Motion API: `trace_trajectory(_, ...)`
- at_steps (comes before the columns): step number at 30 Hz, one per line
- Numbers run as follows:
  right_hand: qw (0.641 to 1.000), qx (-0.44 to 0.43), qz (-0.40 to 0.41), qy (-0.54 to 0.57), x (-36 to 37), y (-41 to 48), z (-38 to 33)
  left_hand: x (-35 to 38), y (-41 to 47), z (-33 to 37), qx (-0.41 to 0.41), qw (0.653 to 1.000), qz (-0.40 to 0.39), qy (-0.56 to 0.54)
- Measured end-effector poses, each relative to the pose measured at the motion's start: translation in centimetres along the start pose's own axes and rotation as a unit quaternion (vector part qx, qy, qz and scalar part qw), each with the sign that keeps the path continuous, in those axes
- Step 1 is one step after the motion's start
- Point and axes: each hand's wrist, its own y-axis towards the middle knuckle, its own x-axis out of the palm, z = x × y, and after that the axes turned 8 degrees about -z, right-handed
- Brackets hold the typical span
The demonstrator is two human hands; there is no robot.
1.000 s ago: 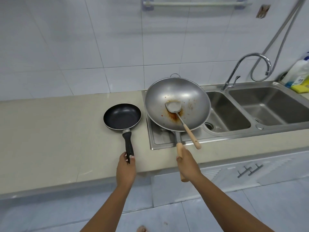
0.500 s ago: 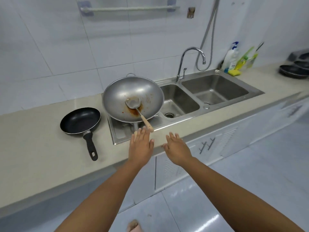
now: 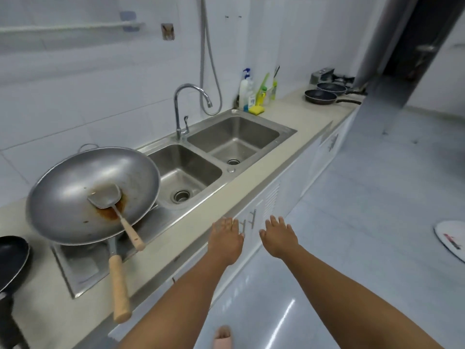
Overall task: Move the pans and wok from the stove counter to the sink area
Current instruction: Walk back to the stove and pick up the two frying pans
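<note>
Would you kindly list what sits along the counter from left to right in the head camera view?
Black frying pan → wok holding a spatula → sink → soap bottle → two dark pans at the far end.

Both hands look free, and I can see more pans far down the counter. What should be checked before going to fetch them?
1. Hands free: ok. The left hand and right hand are open and hold nothing.
2. Wok set down by the sink: ok, on the drainboard, spatula inside.
3. Wok handle clear of the walkway: not ok, it sticks out past the counter edge.
4. Remaining pans located: ok, two dark pans at the far end.
5. Floor path clear: ok near the counter; a white mat lies off to the right.
6. Pans cool enough to touch: cannot tell.
</note>
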Motion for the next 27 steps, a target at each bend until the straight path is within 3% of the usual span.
trace_trajectory(9,0.994,0.104,0.006,0.033,-5.6,9.0,4.7,-5.3,13.7,0.6,0.064,0.997,-0.033,-0.013)
trace_trajectory(17,0.986,0.153,-0.004,0.07,-6.9,13.5,7.7,-6.8,20.9,1.9,0.126,0.99,-0.045,0.033)
trace_trajectory(27,0.977,0.192,0.003,0.092,-11.1,20.7,16.6,-9.0,33.3,9.3,0.197,0.977,-0.056,0.059)
